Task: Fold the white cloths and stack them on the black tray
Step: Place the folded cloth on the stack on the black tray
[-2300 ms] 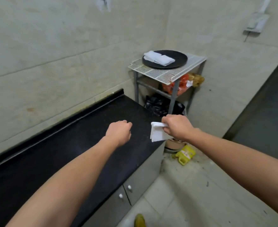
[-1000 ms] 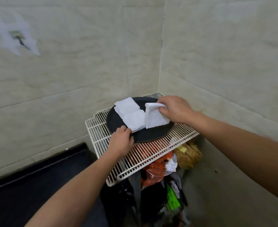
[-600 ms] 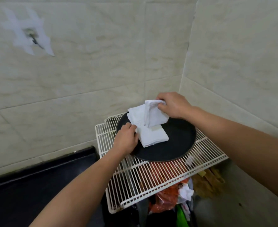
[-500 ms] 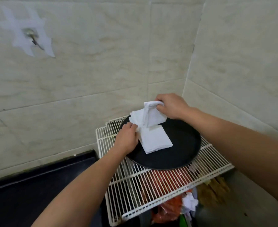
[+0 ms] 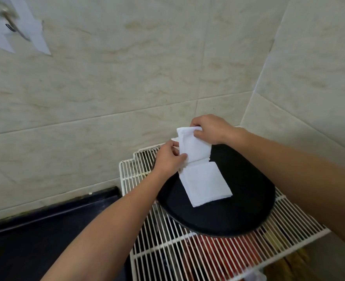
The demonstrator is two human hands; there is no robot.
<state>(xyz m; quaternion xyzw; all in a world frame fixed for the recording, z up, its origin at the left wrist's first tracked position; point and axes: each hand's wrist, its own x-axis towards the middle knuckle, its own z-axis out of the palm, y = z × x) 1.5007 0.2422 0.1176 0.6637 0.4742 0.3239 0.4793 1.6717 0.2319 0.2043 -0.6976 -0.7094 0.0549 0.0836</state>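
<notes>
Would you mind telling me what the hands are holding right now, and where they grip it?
The right hand pinches a folded white cloth at its top edge; the left hand touches its left edge, above the black tray.

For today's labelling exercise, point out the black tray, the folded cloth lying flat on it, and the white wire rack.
black tray (image 5: pixel 246 191): head view, bare inner surface right of the cloths.
folded cloth (image 5: pixel 205 183): head view, middle of its top face.
white wire rack (image 5: pixel 167 250): head view, bars in front of the tray.
</notes>
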